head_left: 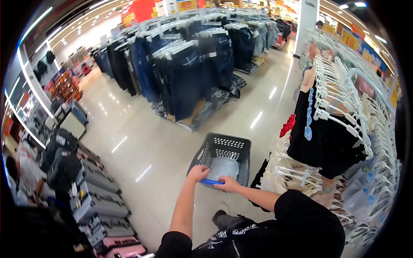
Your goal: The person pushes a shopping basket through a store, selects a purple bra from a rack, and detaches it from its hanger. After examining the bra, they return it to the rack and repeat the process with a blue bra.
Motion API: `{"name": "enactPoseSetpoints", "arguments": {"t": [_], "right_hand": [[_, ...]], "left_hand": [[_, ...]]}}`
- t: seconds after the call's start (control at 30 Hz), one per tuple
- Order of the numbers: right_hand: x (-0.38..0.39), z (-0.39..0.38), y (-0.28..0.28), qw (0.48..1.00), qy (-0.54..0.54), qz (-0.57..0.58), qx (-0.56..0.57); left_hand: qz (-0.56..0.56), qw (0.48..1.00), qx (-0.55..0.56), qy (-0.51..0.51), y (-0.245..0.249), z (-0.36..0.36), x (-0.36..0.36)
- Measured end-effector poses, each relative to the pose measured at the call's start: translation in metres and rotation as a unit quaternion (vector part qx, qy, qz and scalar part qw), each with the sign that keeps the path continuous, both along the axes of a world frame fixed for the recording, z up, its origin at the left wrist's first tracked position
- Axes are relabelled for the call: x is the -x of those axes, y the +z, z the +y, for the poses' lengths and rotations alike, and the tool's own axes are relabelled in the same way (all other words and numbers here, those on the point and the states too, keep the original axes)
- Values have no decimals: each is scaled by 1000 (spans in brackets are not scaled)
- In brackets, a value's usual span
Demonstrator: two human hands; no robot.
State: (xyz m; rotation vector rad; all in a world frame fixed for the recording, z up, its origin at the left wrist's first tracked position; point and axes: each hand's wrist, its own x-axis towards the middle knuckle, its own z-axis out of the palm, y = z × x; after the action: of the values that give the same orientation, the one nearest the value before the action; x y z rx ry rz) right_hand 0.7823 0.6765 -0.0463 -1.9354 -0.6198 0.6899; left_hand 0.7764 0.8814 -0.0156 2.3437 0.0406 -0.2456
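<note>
Ahead of my body stands a dark grey shopping basket (244, 150) with perforated walls. A pale item (224, 167), which looks wrapped in clear plastic, lies inside it. Across the basket's near side runs a blue handle (211, 182). My left hand (199, 173) is closed around the handle's left end, and my right hand (227, 184) grips the right end. Some of the fingers on both hands are hidden from this angle.
Racks of dark jeans (180, 81) stand ahead on the shiny floor (142, 142). On the right, a rack carries black garments (318, 133) on white hangers. Suitcases (97, 202) line the left side, where a person (30, 172) is partly visible.
</note>
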Motion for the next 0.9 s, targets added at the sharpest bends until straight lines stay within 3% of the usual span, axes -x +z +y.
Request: {"name": "enactPoseSetpoints", "arguments": {"t": [0.03,0.13,0.3,0.5,0.57,0.67,0.9], "right_hand": [[-12,3,4,999,-10,29,11],[-46,15,10,997,-60,34,26],[-108,26,16,992,-123,-36,1],[-181,25,10,977,-200,-79,0],[-205,23,19,969,-227,-98,9],[-245,23,10,962,-271,-27,-10],[-346,18,7,926,-367,-75,48]], "left_hand": [[27,999,39,9,-3,5,-20],[-19,999,-39,-7,-8,11,-70],[-111,992,-65,15,-37,22,-156],[-150,983,-107,26,-9,5,-243],[-160,982,-97,19,-2,-1,-273],[-184,979,-87,-4,-6,-6,-326],[-219,972,-40,-76,-18,-24,-457]]}}
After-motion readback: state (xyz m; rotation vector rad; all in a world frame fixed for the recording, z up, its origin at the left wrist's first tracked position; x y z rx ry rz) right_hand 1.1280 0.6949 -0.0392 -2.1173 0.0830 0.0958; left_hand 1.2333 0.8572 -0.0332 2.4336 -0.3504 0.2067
